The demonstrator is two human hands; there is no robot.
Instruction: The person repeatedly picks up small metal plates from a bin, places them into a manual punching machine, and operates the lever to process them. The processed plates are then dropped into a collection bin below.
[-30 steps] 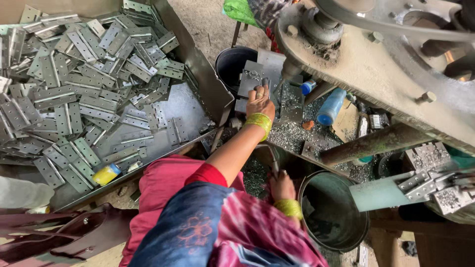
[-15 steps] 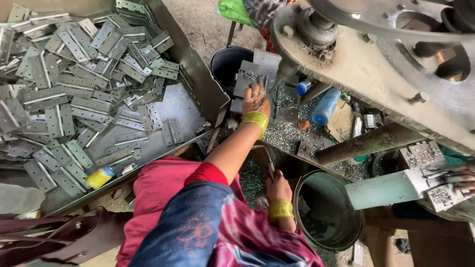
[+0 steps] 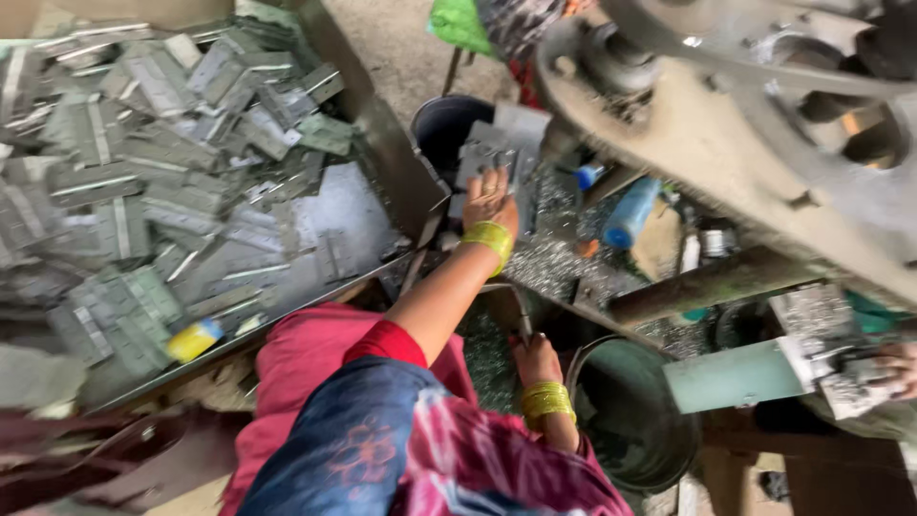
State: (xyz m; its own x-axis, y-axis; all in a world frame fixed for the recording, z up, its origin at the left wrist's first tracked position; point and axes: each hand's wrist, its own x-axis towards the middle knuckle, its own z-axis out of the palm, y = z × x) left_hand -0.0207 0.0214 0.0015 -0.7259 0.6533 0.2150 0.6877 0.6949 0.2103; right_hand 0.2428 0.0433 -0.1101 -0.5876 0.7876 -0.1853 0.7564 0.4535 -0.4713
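My left hand (image 3: 492,196), with yellow bangles at the wrist, reaches forward and lies on a small stack of grey metal plates (image 3: 511,139) beside a dark bucket (image 3: 444,129); its fingers curl over the top plate. Closer to my body, my right hand (image 3: 535,361), also in yellow bangles, is closed around a thin dark metal rod (image 3: 522,320) that stands up beside a round green-grey drum (image 3: 635,420). My lap, in red and blue cloth, fills the bottom of the view.
A large metal tray (image 3: 373,115) on the left holds several flat hinge-like plates and a yellow object (image 3: 194,339). A heavy press arm (image 3: 726,143) overhangs the upper right. Metal chips and a blue bottle (image 3: 630,212) lie below. Another person's hand (image 3: 893,368) holds pieces at the right edge.
The view has swung slightly and blurred. My left hand stays on the plate stack. My right hand holds its place by the drum.
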